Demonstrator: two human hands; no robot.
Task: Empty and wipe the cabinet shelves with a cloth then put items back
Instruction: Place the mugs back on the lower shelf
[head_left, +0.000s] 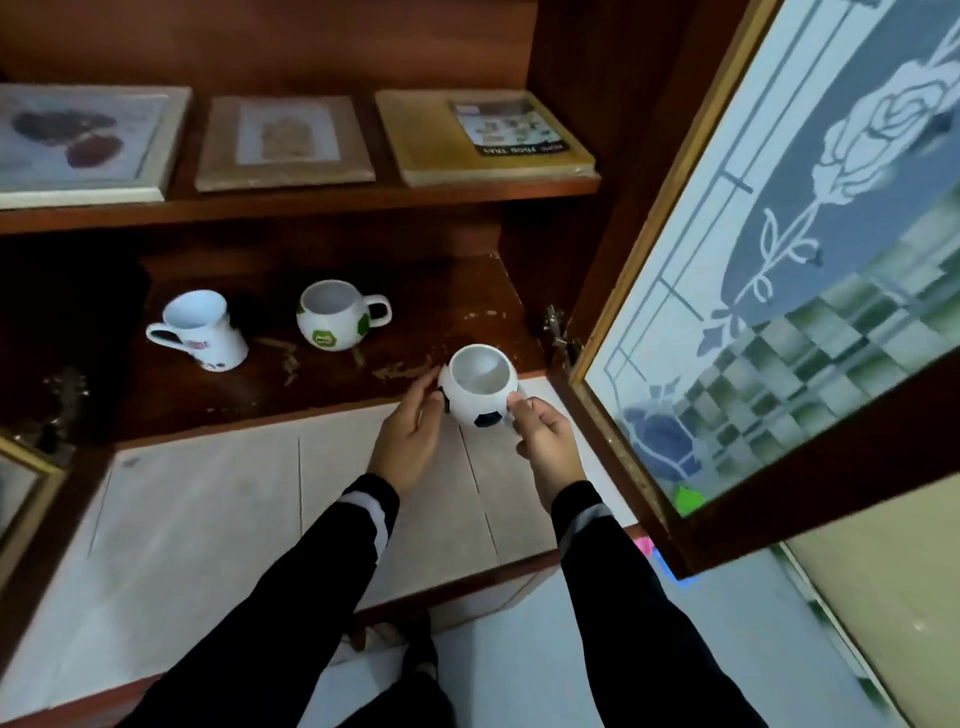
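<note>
Black sleeves (322, 571) reach from the near edge toward the near right edge of the lower shelf (322, 384). Left hand (410, 423): fingers nearly straight, tips laid against the left side of the football mug (480, 387), palm turned inward. Right hand (543, 436): fingers curled, thumb pressed on the mug's right side, gripping it; the handle is hidden. Mug upright, mouth up; whether it rests on the shelf or is held just above it cannot be told. Farther left on the same shelf stand 2 more mugs, apart: white mug (200, 330) and green-patched mug (337, 314). Tiled counter (208, 519) lies below the hands. Glass door (779, 260) stands open at right.
</note>
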